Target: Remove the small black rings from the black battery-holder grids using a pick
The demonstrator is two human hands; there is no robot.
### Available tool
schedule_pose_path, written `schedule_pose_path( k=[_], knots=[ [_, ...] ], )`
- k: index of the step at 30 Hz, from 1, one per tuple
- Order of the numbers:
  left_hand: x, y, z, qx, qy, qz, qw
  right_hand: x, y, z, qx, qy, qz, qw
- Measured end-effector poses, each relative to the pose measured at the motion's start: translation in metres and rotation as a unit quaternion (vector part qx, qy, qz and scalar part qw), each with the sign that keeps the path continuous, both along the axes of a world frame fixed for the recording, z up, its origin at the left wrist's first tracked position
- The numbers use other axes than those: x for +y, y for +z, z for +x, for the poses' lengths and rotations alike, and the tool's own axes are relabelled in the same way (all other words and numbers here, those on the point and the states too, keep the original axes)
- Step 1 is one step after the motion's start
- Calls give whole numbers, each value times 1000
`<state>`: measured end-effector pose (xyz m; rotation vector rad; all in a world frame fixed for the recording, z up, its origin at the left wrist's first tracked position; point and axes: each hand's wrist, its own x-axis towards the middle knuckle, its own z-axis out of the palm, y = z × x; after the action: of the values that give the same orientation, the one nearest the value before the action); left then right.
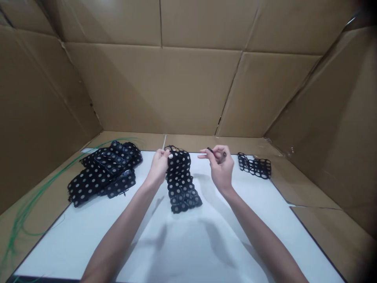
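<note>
- Cardboard walls (147, 86) stood around one white board (176, 243).
- One dotted black strip (180, 177) lay mid-board, its long axis running from the far edge toward the person, near end slightly rightward.
- The left hand (160, 163) had its fingertips clamped on the strip's far left corner.
- The right hand (221, 167) pinched one small dark piece (210, 149), apart from the strip.
- Left: one dotted pile (103, 173), layers uncountable; right: one ring-mesh piece (255, 166).
</note>
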<state>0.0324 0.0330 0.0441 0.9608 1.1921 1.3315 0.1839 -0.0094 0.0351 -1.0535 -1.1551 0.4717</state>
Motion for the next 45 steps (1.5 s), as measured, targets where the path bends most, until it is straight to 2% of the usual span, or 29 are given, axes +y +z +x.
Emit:
schedule_pose_path(
  k=[3, 5, 9, 13, 16, 18, 20, 23, 28, 33, 38, 45],
  knots=[
    [3, 8, -7, -37, -44, -28, 998, 18, -6, 10, -52, 68, -124, 989],
    [3, 13, -8, -56, -54, -35, 996, 34, -18, 11, -89, 66, -185, 977],
    [1, 14, -7, -76, -48, -41, 995, 54, -39, 10, -124, 67, -192, 971],
    [0, 7, -3, -48, -65, -12, 997, 46, -33, 9, -129, -22, -130, 983],
    [-2, 4, 0, -53, -73, 2, 996, 29, -20, 3, -177, -46, -14, 983],
    [-4, 3, 1, -66, -72, -1, 995, 19, -14, -3, -253, -36, 68, 964],
    [-5, 3, 2, -67, -60, -3, 996, 13, -12, -8, -320, -50, 112, 939],
    [-6, 1, 2, -65, -45, 3, 997, 12, -14, -11, -405, -60, 130, 903],
    [-5, -6, 6, -77, -84, 16, 993, 17, -20, -9, -484, -82, 158, 857],
    [-10, -7, 10, -86, -42, 51, 994, 15, -30, -10, -513, -138, 245, 811],
    [-13, -6, 11, -62, -31, 72, 995, 16, -34, -8, -516, -131, 286, 797],
    [-9, -11, 12, -50, -22, 65, 996, 16, -36, -4, -504, -90, 324, 796]
  ],
)
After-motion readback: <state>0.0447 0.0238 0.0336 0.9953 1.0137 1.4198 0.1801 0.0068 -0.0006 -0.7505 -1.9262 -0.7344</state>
